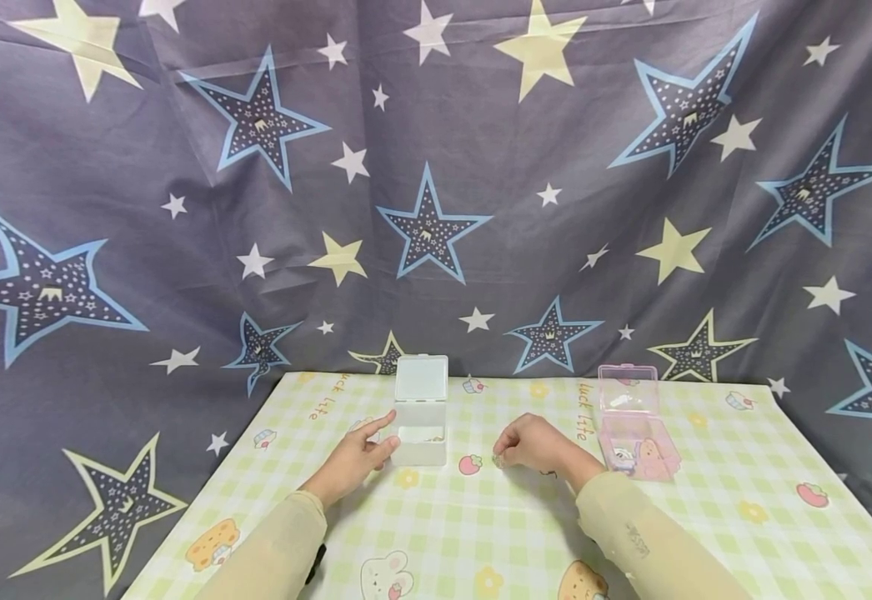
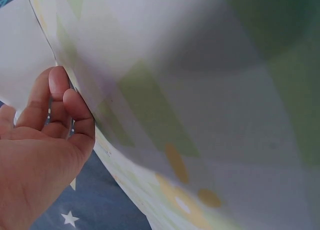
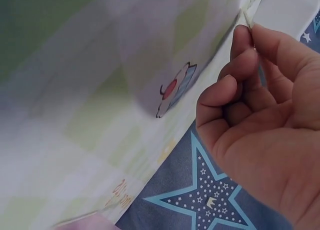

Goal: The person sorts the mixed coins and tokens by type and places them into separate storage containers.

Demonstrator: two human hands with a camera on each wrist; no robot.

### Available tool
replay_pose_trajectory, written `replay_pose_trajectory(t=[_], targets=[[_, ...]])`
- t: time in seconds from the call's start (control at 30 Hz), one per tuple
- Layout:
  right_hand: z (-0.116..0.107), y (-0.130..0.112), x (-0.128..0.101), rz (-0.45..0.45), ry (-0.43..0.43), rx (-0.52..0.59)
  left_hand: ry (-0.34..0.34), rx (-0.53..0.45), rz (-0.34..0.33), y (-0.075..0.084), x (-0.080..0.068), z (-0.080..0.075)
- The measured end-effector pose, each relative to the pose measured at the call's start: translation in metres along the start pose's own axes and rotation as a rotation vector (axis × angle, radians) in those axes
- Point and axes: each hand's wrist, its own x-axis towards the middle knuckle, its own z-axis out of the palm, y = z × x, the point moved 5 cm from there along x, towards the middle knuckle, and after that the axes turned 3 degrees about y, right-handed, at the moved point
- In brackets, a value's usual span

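Note:
A clear white box (image 1: 421, 447) with its lid (image 1: 421, 379) raised stands mid-table. My left hand (image 1: 361, 454) lies against its left side, index finger straight along the wall and thumb at the front corner. In the left wrist view the left hand's fingertips (image 2: 62, 100) touch the box's pale wall (image 2: 22, 55). My right hand (image 1: 529, 446) rests on the cloth to the right of the box with its fingers curled. It pinches a small pale piece (image 3: 247, 17) between thumb and forefinger, seen as a speck (image 1: 498, 459) in the head view.
A pink clear box (image 1: 634, 442) with its lid up stands to the right of the right hand. The table wears a green-checked cloth (image 1: 481, 517) with cartoon prints. A star-patterned curtain (image 1: 436, 167) hangs close behind and around the table.

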Motion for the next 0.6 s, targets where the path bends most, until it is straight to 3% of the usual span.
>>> replay_pose_trajectory(t=[0.2, 0.6], targets=[[-0.006, 0.000, 0.003, 0.007, 0.021, 0.003, -0.008, -0.002, 0.002, 0.002, -0.001, -0.001], [-0.009, -0.013, 0.008, 0.018, 0.124, 0.170, 0.003, -0.005, -0.007, 0.002, -0.001, 0.000]])
